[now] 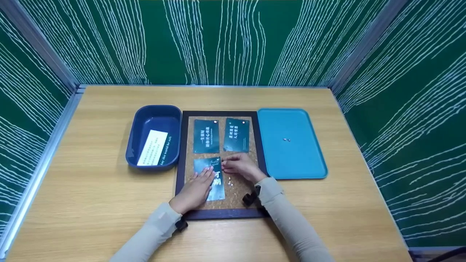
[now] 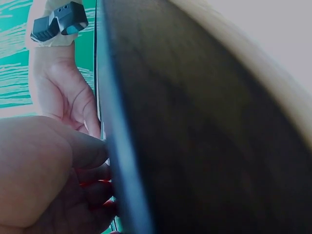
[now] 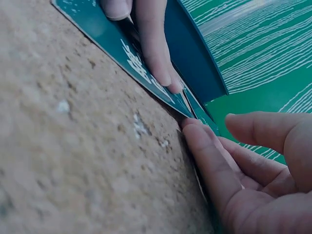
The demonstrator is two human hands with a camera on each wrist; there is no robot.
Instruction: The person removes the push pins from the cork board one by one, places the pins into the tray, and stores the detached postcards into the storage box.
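Observation:
A green card [image 1: 217, 187] with white characters lies on the cork board [image 1: 238, 202]. My left hand [image 1: 196, 189] rests on it, fingers extended; those fingers also show over the card [image 3: 97, 29] in the right wrist view. My right hand [image 1: 242, 166] is at the card's upper right edge. Its fingertips touch there, while its thumb stands apart in the right wrist view, with nothing visible between. Two more green cards, one on the left [image 1: 206, 143] and one on the right [image 1: 236, 143], are on the board above, each with a small light dot at its upper right corner.
A dark blue bin [image 1: 154, 111] holding a white sheet [image 1: 153, 145] and a green card stands left of the board. On the right is a turquoise tray [image 1: 291, 160] with a few tiny shiny pieces [image 1: 286, 139]. Small clear pieces [image 1: 229, 182] lie on the cork.

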